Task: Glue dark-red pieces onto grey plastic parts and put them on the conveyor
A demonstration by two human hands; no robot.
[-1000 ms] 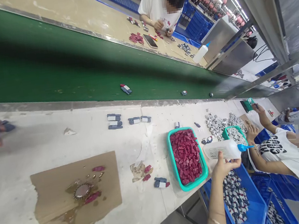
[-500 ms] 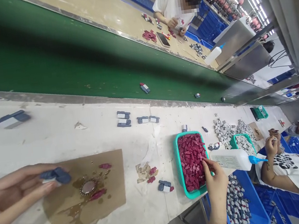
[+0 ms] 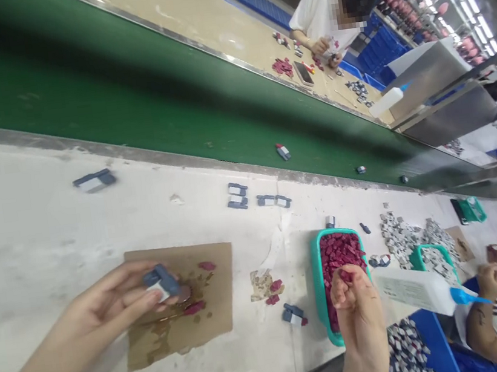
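My left hand [image 3: 104, 305] pinches a small blue-grey and white plastic part [image 3: 162, 281] above a brown cardboard sheet [image 3: 219, 330]. Brown liquid wets the sheet around a round cap, partly hidden behind that hand, and two dark red pieces lie beside it. Over a green basket [image 3: 319, 286] heaped with small dark red pieces, my right hand [image 3: 361, 311] has its fingers closed around one dark red piece [image 3: 346, 275]. A blue-grey part with a red end [image 3: 294, 314] rests on the table left of the basket.
Several blue-grey and white parts [image 3: 237, 195] lie near the table's far edge, by a green belt [image 3: 173, 104]. Right of the basket are a white bottle with a blue nozzle [image 3: 420, 288], white pieces [image 3: 401, 236] and a blue bin [image 3: 438, 344]. Two co-workers sit nearby.
My right hand has lifted from the heap and turned, with a dark red piece now between its fingers. My left hand still holds its part. The view has shifted, so the scene sits differently.
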